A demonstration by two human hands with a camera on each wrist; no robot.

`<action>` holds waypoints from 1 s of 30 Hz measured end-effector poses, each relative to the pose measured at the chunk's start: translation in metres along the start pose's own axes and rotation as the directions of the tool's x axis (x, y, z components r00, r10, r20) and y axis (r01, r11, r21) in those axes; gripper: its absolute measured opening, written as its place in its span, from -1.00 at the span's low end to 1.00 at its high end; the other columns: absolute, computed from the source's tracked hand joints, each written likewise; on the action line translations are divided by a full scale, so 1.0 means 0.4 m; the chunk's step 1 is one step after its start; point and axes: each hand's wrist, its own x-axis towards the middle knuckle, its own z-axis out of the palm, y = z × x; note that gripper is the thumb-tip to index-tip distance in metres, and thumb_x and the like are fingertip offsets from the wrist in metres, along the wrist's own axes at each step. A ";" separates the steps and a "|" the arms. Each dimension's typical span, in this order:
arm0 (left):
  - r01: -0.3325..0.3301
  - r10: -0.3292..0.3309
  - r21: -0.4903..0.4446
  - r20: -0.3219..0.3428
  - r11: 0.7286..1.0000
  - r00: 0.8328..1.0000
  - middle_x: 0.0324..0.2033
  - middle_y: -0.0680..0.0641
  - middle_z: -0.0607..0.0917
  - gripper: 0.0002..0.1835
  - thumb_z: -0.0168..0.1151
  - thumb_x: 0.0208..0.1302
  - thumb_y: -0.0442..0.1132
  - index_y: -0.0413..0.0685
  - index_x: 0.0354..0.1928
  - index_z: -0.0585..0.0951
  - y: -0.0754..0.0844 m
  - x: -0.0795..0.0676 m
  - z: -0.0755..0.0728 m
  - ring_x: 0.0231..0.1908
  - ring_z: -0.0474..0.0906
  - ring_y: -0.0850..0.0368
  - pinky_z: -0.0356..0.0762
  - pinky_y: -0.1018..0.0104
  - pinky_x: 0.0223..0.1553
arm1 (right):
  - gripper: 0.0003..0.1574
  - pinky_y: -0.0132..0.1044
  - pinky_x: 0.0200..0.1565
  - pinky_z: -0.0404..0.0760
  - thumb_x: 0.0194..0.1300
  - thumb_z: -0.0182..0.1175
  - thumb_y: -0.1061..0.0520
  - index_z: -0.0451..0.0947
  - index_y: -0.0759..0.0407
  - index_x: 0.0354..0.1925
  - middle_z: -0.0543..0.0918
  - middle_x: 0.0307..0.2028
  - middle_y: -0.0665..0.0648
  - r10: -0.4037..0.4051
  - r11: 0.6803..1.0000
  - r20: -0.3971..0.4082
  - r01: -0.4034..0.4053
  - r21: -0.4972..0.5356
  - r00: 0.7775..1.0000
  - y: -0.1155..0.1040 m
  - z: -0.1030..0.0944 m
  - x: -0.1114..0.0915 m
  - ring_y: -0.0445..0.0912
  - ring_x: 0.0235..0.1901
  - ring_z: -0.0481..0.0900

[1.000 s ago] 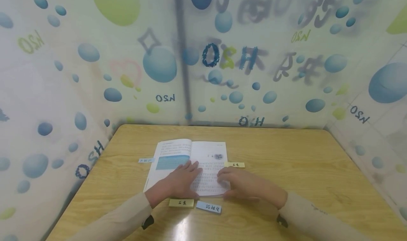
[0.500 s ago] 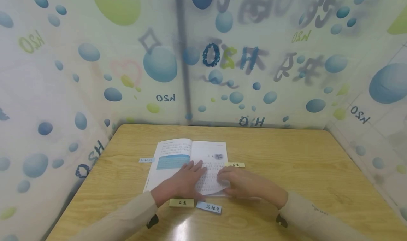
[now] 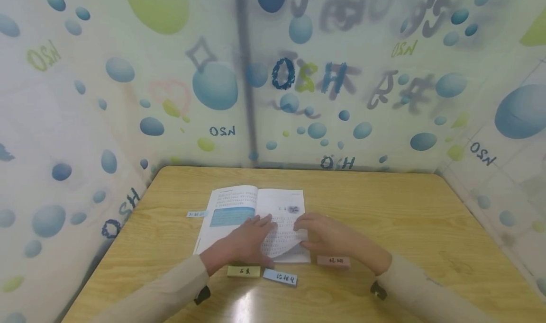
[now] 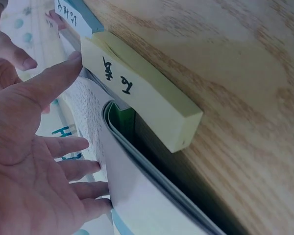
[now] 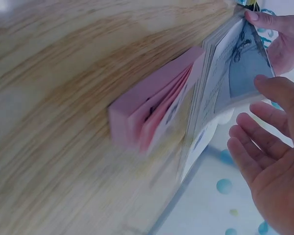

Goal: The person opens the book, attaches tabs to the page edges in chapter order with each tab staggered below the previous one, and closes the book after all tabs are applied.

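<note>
An open book point(image 3: 279, 200) lies on the table. My left hand point(image 3: 249, 240) rests on its middle with fairly straight, spread fingers. In the left wrist view that thumb points toward a yellow sticky-note pad point(image 4: 137, 93) at the book's near edge. My right hand point(image 3: 326, 235) is at the right page, whose lower corner is raised and curling leftward. In the right wrist view the thumb lies against the lifted page point(image 5: 245, 73), with the fingers behind its edge; the right hand seems to pinch it. A pink sticky-note pad point(image 5: 157, 98) sits near the right hand.
A blue sticky-note pad point(image 3: 280, 277) lies beside the yellow one, near the book's front edge. Another pale blue handwritten note point(image 3: 197, 214) shows at the book's left edge. The wooden table point(image 3: 384, 204) meets a wall with printed bubbles point(image 3: 213, 86) behind.
The right page's lower corner has risen and curled leftward. My right hand has shifted slightly upward, uncovering the pink pad and covering a yellow note. My left hand moved slightly right.
</note>
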 end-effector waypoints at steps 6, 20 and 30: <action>-0.024 0.023 -0.033 -0.024 0.999 0.999 0.52 -0.23 0.18 0.05 0.56 0.05 0.14 -0.16 0.50 0.31 -0.011 0.002 -0.002 0.47 0.07 -0.30 0.00 -0.10 0.45 | -0.53 -0.14 0.20 0.53 0.33 0.38 0.10 0.59 0.16 0.17 0.60 0.14 0.04 0.033 0.999 -0.022 -0.032 0.031 0.999 0.032 -0.010 -0.043 -0.08 0.16 0.52; -0.030 0.027 -0.067 -0.056 0.997 0.998 0.51 -0.23 0.20 -0.07 0.47 0.19 -0.05 -0.16 0.53 0.26 -0.018 -0.002 -0.015 0.47 0.11 -0.21 0.08 -0.06 0.44 | -0.64 -0.09 0.10 0.61 0.41 0.30 0.11 0.63 0.20 0.11 0.65 0.04 0.06 0.049 0.999 0.008 -0.049 0.024 0.999 0.047 -0.005 -0.110 -0.05 0.03 0.60; -0.002 -0.046 -0.197 -0.239 0.980 0.970 0.33 -0.22 0.45 -0.05 0.51 0.18 -0.08 -0.20 0.52 0.25 -0.059 -0.009 -0.044 0.16 0.51 -0.03 0.47 0.04 0.21 | -0.63 -0.16 0.17 0.54 0.42 0.28 0.06 0.60 0.08 0.15 0.57 0.10 -0.01 0.023 1.000 0.028 -0.023 0.013 0.999 0.027 0.044 -0.065 -0.13 0.09 0.53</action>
